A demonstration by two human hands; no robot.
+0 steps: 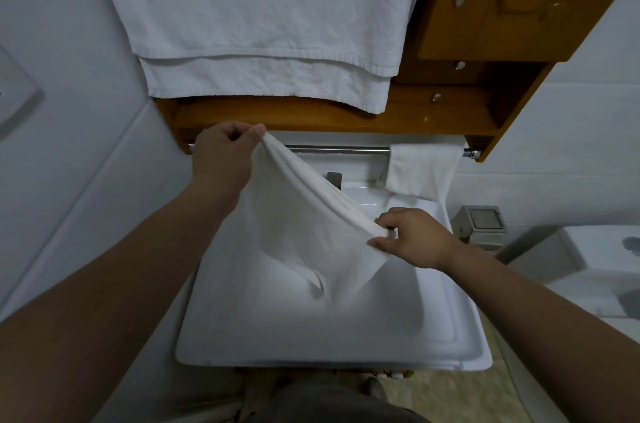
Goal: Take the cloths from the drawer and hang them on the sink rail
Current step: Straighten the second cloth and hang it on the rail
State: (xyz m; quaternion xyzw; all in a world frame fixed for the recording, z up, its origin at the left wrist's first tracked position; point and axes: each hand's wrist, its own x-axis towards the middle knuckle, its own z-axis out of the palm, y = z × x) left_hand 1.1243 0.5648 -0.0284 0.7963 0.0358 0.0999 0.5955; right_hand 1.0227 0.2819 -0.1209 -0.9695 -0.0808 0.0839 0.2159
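Observation:
A white cloth (pixel 298 232) is stretched above the white sink (pixel 446 329). My left hand (pixel 225 156) pinches its upper corner, right in front of the left end of the metal sink rail (pixel 339 148). My right hand (pixel 412 235) pinches the cloth's other top corner, lower and nearer to me, over the basin. The cloth's edge runs slanted between the two hands and the rest hangs down into the basin. A second white cloth (pixel 420 168) hangs folded over the right end of the rail. The drawer is out of view.
A wooden wall cabinet (pixel 485 42) sits above the rail, with two large white towels (pixel 263 24) hanging in front of it. A chrome tap (pixel 334 178) shows behind the cloth. A small bin (pixel 481 225) and a toilet (pixel 595 270) stand to the right.

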